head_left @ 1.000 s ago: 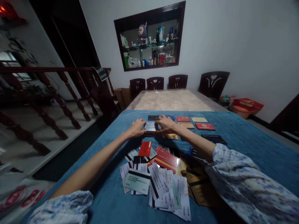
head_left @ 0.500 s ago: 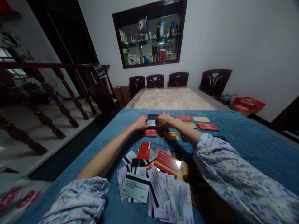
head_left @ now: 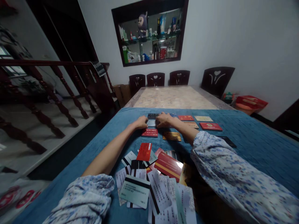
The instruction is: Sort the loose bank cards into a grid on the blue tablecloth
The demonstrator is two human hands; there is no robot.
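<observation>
My left hand (head_left: 141, 122) and my right hand (head_left: 164, 119) meet at the far part of the blue cloth. Between them lies a pale grey card (head_left: 151, 123), its left edge against my left fingers and its right edge against my right ones. Just behind it is a black card (head_left: 153, 116). A red card stack (head_left: 149, 133) sits directly in front, and a gold card (head_left: 172, 136) lies to its right. Closer to me a loose heap spreads out, with a pale green card (head_left: 135, 190) and a red card (head_left: 144, 151) on top.
Right of my hands are a red card (head_left: 186, 118), a cream card (head_left: 204, 119), a red card stack (head_left: 211, 126) and a black card (head_left: 227, 141). The blue cloth (head_left: 252, 149) covers the near table. Chairs (head_left: 179, 77) stand beyond; a wooden railing (head_left: 58, 63) runs left.
The pale grey card looks lower and flatter between my hands. Both hands have stayed nearly in place, while the view has shifted slightly.
</observation>
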